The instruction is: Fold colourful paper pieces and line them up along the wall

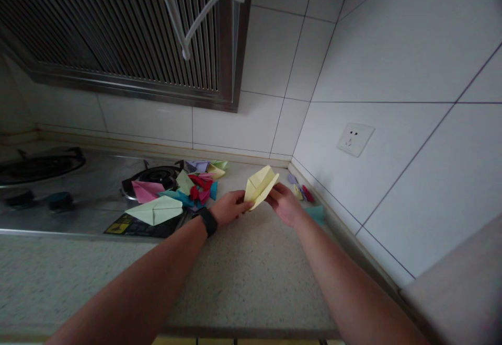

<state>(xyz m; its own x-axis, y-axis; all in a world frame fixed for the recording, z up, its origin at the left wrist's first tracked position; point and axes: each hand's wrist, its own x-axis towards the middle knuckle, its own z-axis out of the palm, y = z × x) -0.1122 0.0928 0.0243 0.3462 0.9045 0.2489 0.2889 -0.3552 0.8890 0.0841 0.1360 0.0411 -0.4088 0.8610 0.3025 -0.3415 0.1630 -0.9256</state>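
A pale yellow folded paper plane (260, 184) is held between my two hands, a little above the countertop. My left hand (231, 208), with a dark band on its wrist, pinches the plane at its lower left end. My right hand (285, 203) grips its right side from beneath, with some fingertips hidden behind the paper. To the left, a pale green paper plane (156, 210) lies on the stove's front edge, beside a pink paper plane (147, 191). Several more folded papers in red, blue, purple and green are heaped around the right burner.
The steel gas stove (98, 188) fills the left of the speckled counter (251, 282). Above it hangs a range hood (129, 36) with a white cable (186, 42). Small folded papers and a teal paper (316, 214) lie along the right wall, below a socket (356, 139).
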